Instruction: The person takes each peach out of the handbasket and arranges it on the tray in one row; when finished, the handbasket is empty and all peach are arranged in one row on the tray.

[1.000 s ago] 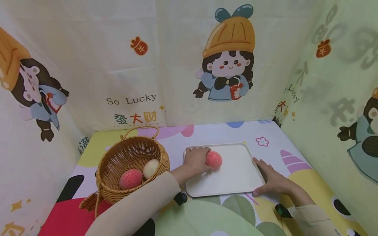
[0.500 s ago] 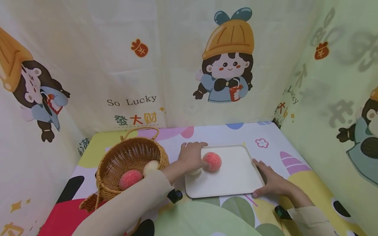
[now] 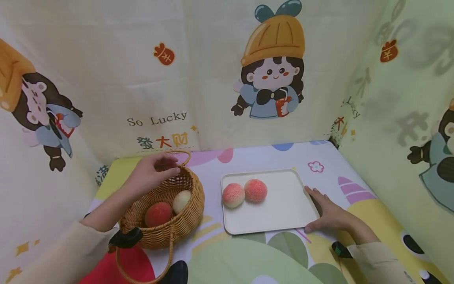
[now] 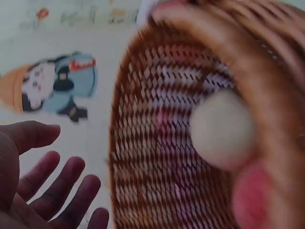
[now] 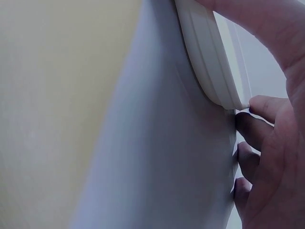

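My left hand (image 3: 153, 173) hovers over the back rim of the wicker basket (image 3: 193, 215), its fingers loosely bent around nothing. In the left wrist view, bare fingers (image 4: 71, 186) spread beside the weave. Inside the basket lie a red peach (image 3: 158, 214) and a pale peach (image 3: 182, 201). Two pinkish peaches, one paler peach (image 3: 233, 195) and one pinker peach (image 3: 255, 190), sit side by side at the left of the white tray (image 3: 280, 215). My right hand (image 3: 328, 213) rests along the tray's right edge, thumb by the near corner; the right wrist view shows a fingertip at the rim.
A patterned cloth (image 3: 255, 256) covers the table. One basket handle (image 3: 170, 252) hangs down in front onto the cloth, the other stands at the back. Printed fabric walls (image 3: 213, 79) enclose the back and sides.
My left hand has left the paler peach on the tray and moved left to above the basket. That peach now shows fully beside the other. The right hand stays at the tray's edge.
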Action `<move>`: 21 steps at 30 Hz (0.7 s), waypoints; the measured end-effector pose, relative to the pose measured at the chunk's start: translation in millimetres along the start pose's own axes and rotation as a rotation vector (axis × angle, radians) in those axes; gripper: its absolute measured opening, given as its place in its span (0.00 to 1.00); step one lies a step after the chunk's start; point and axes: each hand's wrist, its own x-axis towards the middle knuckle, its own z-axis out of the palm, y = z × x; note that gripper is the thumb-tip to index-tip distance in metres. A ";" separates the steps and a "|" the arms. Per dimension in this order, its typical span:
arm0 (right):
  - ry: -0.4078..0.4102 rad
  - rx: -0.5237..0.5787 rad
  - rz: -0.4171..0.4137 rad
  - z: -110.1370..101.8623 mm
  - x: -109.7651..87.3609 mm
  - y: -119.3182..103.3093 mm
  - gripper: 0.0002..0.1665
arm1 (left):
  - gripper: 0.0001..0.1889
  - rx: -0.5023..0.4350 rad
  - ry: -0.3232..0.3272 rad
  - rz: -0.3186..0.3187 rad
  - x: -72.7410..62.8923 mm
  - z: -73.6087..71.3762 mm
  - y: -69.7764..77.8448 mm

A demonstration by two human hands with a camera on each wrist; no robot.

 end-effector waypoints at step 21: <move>-0.005 -0.006 0.013 2.3 -0.3 -3.0 0.78 | 0.39 -0.083 -0.309 -0.247 -26.9 -4.9 -61.9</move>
